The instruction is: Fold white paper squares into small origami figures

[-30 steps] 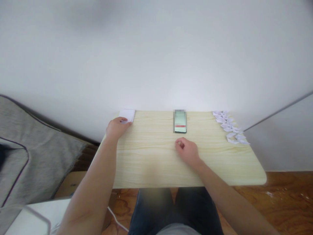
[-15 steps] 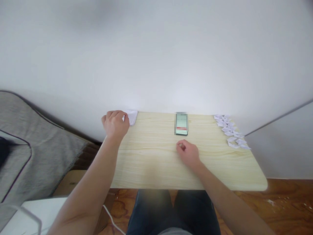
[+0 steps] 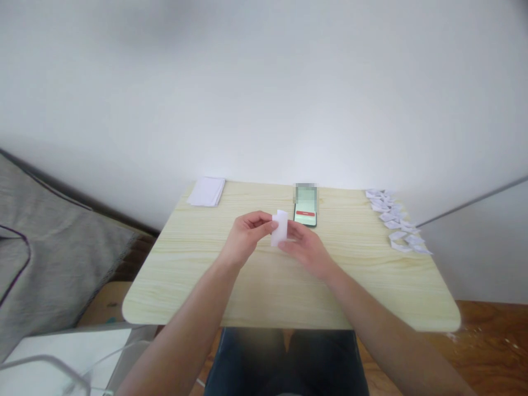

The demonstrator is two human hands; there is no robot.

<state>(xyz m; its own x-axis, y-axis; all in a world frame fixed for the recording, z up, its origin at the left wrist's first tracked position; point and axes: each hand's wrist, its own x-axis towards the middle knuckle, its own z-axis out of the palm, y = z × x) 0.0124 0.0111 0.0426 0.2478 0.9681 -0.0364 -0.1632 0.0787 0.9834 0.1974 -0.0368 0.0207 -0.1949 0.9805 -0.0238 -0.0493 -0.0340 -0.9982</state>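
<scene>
A small white piece of paper stands upright between my two hands, above the middle of the table. My left hand pinches its left edge between thumb and fingers. From the right, my right hand grips the lower right edge, thumb in front and fingers partly behind the sheet. Just beyond the hands lies a phone with a lit screen and a red bar. A stack of white paper sheets rests at the table's back left corner.
Several folded white paper pieces lie in a row along the right side of the wooden table. A white wall rises behind the table. Grey fabric is at the left, with a white surface and cable below it.
My left hand has come from the paper stack to the middle with a piece of paper. My right hand has moved slightly left and taken hold of it too. The view has shifted a little.
</scene>
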